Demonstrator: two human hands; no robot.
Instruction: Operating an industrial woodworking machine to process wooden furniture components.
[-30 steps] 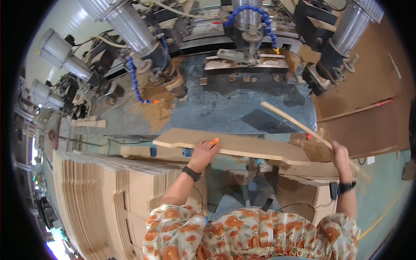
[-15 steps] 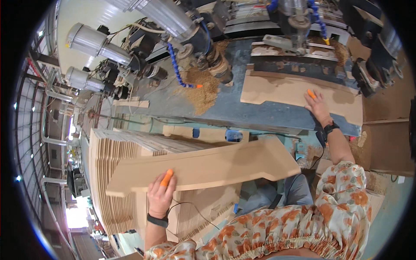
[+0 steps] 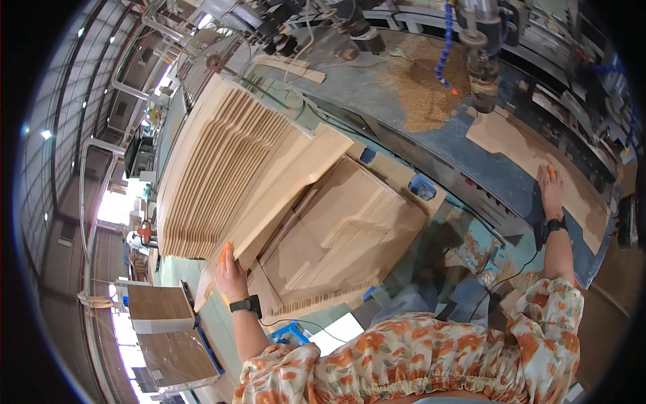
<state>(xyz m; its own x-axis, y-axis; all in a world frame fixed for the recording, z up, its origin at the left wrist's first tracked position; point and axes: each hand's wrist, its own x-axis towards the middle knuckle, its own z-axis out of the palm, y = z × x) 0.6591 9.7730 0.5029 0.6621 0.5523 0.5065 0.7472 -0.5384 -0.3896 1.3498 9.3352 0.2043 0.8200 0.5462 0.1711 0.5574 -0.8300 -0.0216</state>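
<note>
My left hand (image 3: 232, 277), an orange cover on one finger, grips the edge of a long shaped wooden board (image 3: 291, 176). The board slants beside a tall stack of similar boards (image 3: 219, 161), its far end near the stack's right corner. I cannot tell whether it touches the stack. My right hand (image 3: 552, 192), also with an orange finger cover, lies with fingers stretched out on a second shaped board (image 3: 531, 149). That board is flat on the dark machine table (image 3: 498, 172), against a dark fixture. Both wrists wear black bands with thin cables.
A heap of sawdust (image 3: 431, 87) lies on the machine table below a spindle head (image 3: 481, 81) and a blue coolant-style hose (image 3: 444, 54). Another lower stack of boards (image 3: 350, 236) stands between me and the table. Brown panels (image 3: 161, 303) stand at the lower left.
My view has swung left. My left hand has carried its board left, turning it from across my front to a slant beside the stack. My right hand stays on the table board.
</note>
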